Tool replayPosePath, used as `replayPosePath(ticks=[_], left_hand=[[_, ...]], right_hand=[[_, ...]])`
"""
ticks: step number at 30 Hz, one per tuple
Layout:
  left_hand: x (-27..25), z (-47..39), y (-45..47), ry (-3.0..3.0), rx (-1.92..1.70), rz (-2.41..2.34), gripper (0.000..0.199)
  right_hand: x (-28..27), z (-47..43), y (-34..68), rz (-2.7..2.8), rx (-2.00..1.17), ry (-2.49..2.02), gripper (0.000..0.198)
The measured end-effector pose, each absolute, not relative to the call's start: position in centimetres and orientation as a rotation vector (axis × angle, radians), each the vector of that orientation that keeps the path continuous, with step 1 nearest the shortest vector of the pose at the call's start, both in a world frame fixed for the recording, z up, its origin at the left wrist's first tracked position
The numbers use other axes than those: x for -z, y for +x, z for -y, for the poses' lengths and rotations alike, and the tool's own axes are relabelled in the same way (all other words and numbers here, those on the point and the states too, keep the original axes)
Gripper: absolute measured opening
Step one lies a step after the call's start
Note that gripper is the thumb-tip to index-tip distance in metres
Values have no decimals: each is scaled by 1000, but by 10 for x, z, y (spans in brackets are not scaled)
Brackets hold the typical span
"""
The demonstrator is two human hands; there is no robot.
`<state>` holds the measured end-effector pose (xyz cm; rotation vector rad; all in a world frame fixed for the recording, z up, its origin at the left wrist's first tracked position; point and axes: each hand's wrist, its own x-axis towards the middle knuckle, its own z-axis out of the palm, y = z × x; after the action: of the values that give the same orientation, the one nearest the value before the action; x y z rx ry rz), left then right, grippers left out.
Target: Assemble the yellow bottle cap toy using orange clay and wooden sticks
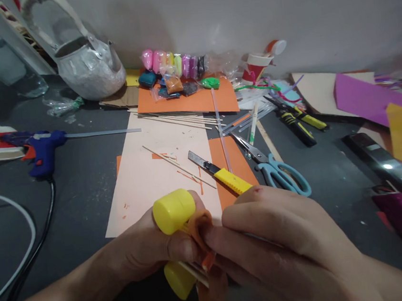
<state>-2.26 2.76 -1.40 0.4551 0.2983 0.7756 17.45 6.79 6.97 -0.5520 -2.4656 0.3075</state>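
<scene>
My left hand [153, 244] grips a small craft assembly of two yellow cylinders, thin wooden sticks and soft orange pieces. The upper yellow cylinder [174, 210] rests above my left thumb, and the lower yellow cylinder [179, 279] shows beneath the hand. Thin wooden sticks [195, 273] run from the lower cylinder towards the orange parts. A curled orange piece [199, 225], clay or foam, I cannot tell which, is between the fingertips of my right hand [278, 238]. Just beyond that hand, a yellow utility knife [225, 174] lies on the paper.
Blue-handled scissors [278, 171] and pliers [294, 121] lie to the right, a phone [381, 160] farther over. A blue glue gun [43, 152] with its cord is on the left. Behind stand a metal kettle [88, 66], packets of coloured clay [174, 69] and a paper cup [256, 68].
</scene>
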Motion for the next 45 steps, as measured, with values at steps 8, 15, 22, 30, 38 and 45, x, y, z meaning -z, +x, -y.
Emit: replayPosePath(ticks=[8,15,22,30,38,45], left_hand=[[19,-30,-20,455,-816,-244,27],[22,-28,-24,434,-854,-267,30],[14,-30,-24,444,-811,-329,40],[9,-32,-21,426,-857,-421,53],[9,-31,-18,455,-846,-496,36],[13,-33,-20,454,-812,-507,36]], right_hand=[[-64,-69,179,2541,-356,-500,10],[-61,-68,189,2476,-336,-501,24],[-70,-71,180,2420,-603,-651,21],[-69,-71,188,2459,-423,-557,12],[-57,-75,186,2379,-319,-601,5],[-53,-74,181,2334,-397,-657,7]])
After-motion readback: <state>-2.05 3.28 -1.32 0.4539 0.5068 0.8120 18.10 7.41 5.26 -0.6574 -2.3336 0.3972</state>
